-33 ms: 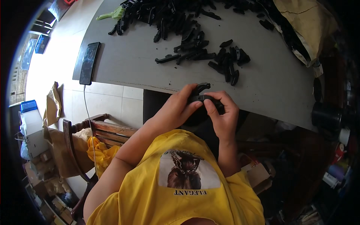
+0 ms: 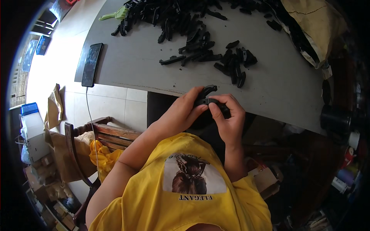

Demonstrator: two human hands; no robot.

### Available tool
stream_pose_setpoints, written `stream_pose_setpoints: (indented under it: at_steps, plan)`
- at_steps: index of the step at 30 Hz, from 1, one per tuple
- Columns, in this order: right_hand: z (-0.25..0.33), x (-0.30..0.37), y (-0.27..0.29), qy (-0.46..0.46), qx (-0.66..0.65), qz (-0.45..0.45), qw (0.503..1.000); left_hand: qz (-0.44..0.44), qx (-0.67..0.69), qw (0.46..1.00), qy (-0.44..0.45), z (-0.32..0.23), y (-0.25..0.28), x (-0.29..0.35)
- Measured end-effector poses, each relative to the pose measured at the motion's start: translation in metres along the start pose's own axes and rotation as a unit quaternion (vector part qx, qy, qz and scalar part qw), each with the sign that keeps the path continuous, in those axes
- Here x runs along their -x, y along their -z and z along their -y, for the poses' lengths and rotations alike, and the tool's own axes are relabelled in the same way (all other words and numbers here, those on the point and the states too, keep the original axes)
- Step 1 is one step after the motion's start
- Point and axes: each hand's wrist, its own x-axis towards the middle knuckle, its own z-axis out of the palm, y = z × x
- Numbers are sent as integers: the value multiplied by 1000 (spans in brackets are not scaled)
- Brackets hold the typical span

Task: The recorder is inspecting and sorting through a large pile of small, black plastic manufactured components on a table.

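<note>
Just off the table's front edge, my left hand [image 2: 185, 106] grips a curved black plastic part [image 2: 208, 90], whose upper end sticks out past the fingers. My right hand [image 2: 230, 115] pinches a black plastic piece [image 2: 208, 101] between thumb and fingers, where it meets my left fingertips. Whether these are two separate pieces or one part, I cannot tell. Beyond my hands, a small cluster of similar black plastic parts [image 2: 234, 65] lies on the grey table [image 2: 135, 57]. A larger heap of them [image 2: 169, 17] spreads along the far side.
A light green tool handle [image 2: 115, 14] lies beside the heap. Near the left table edge is a phone [image 2: 92, 65] with a white cable [image 2: 91, 119] hanging down. A tan sack [image 2: 312, 23] lies at the far right. A wooden chair [image 2: 115, 134] stands at my left.
My right thumb and fingers have shifted very slightly on the black piece. Everything else is as before.
</note>
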Motion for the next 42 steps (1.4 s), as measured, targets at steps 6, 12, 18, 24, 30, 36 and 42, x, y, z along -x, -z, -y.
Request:
stream_pose_setpoints:
  at_steps: [6,12,18,24,30,36,42]
  plan:
    - [6,14,1,-21,9,-15,1000,23,-38,997,-65,-7,-1,2]
    - [-8,17,4,-135,-180,-45,973,79,40,996,-12,-12,0,1]
    - [-19,22,0,-144,-269,-73,949,52,-34,993,-96,8,-3,-4]
    - [-53,-21,39,-86,-77,-192,975,-172,-329,928,44,48,42,-36]
    - [-56,-46,54,-110,418,-78,898,-189,-412,887,94,69,60,-38]
    - [-42,-25,63,-181,136,-84,970,-179,-13,983,42,58,46,-16]
    - [-3,2,5,-158,-285,-47,944,-41,164,984,54,8,2,-10]
